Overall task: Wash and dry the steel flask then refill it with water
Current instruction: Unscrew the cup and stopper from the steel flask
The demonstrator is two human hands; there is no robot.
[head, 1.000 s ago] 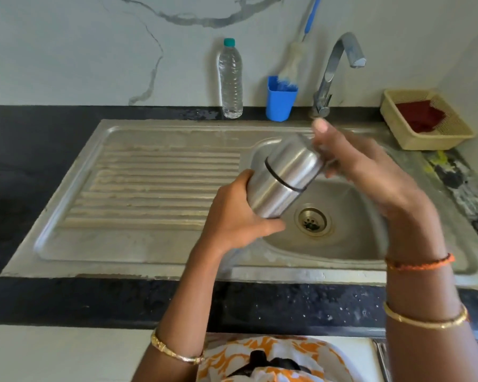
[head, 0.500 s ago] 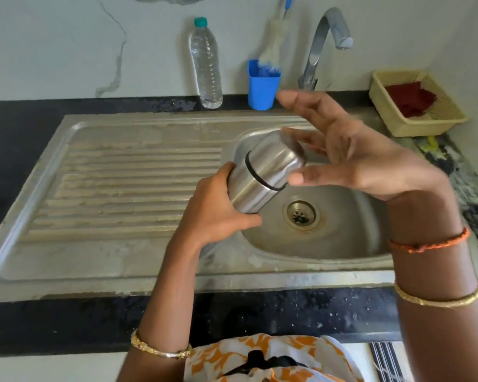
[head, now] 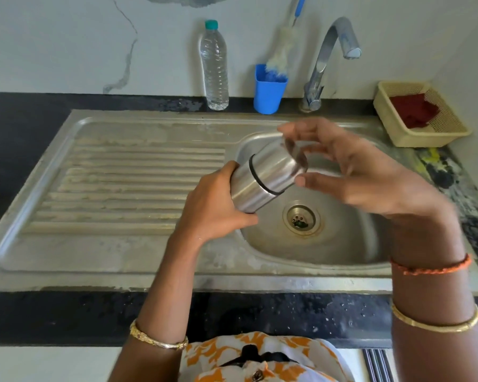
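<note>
Head view: left hand (head: 213, 208) hides the steel flask (head: 265, 179) base; right hand (head: 370, 172) blurred.

Left hand (head: 213, 205) curled around the steel flask (head: 265, 180), fingers wrapped; right hand (head: 370, 175) at 3 o'clock, fingers (head: 318, 181) spread, blurred, thumb touching cap.

Right hand (head: 370, 172) blurred (its grip on the flask (head: 265, 180) unclear).

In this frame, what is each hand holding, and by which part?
The left hand grips the steel flask around its lower body, tilted over the sink. The right hand has fingers spread at the cap end; a closed grip isn't visible.
</note>
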